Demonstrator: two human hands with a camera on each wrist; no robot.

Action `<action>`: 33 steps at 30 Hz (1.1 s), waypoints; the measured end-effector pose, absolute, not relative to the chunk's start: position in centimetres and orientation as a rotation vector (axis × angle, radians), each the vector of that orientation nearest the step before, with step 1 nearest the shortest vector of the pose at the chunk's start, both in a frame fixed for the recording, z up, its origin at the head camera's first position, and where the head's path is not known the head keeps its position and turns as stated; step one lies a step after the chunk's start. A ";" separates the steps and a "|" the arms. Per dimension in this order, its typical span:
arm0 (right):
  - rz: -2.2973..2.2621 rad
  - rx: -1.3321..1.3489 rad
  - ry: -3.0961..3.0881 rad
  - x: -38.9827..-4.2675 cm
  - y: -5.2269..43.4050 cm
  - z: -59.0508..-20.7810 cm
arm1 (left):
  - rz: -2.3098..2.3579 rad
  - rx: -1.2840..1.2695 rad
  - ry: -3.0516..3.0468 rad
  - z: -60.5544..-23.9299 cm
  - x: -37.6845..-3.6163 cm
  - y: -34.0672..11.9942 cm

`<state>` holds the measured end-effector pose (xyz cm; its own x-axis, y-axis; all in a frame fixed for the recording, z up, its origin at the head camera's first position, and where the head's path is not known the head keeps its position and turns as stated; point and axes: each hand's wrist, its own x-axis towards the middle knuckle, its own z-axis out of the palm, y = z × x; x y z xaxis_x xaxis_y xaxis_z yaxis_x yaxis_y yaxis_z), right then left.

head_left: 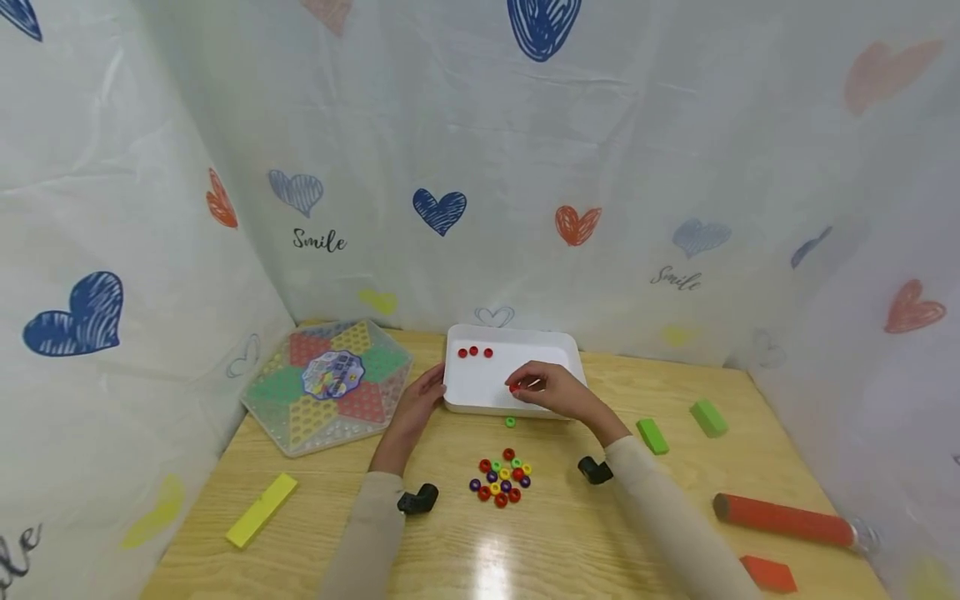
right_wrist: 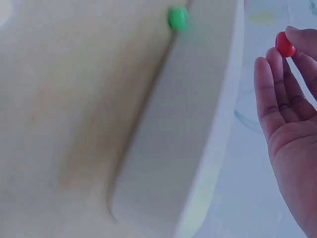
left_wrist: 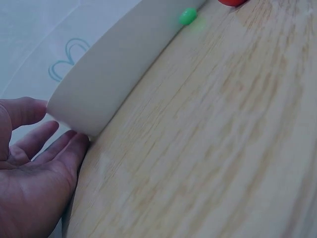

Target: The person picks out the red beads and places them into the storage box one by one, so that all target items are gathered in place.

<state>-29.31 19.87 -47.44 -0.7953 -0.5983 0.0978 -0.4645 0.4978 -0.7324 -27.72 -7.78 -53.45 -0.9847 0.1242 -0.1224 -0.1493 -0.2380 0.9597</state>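
Over the white tray [head_left: 525, 342], my right hand [head_left: 555, 388] pinches a red bead [right_wrist: 285, 44] between thumb and fingertips; the bead is above the tray's rim in the right wrist view. Three red beads [head_left: 473, 351] lie in a short row in the tray's back left part. My left hand [head_left: 422, 402] touches the tray's left end, thumb at the rim and the other fingers low against the wall [left_wrist: 81, 106]. A green bead [head_left: 510, 422] lies on the table against the tray's front wall. Nearer to me is a loose cluster of red, yellow, green and purple beads [head_left: 505, 474].
A star-patterned game board [head_left: 315, 417] lies left of the tray, a yellow block [head_left: 262, 510] in front of it. On the right are two green blocks [head_left: 652, 436], a red tube [head_left: 783, 518] and a red block [head_left: 768, 573]. A heart-printed curtain [head_left: 495, 267] stands behind the table.
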 end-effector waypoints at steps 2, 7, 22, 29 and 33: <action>-1.199 -0.903 2.569 -30.2 20.3 -46.9 | 2.348 -0.028 1.814 -53.5 -27.7 -7.8; -1.232 -0.829 2.549 -32.4 20.5 -45.7 | 2.354 -0.025 1.822 -53.4 -27.7 -7.8; -1.097 -0.669 2.578 -37.8 19.1 -45.7 | 2.367 0.000 1.830 -53.7 -27.6 -7.8; -1.017 -0.655 2.585 -39.0 19.1 -46.4 | 2.361 0.034 1.834 -53.8 -27.2 -7.7; -1.025 -0.645 2.575 -39.3 19.0 -46.6 | 2.371 0.046 1.823 -53.8 -27.1 -7.7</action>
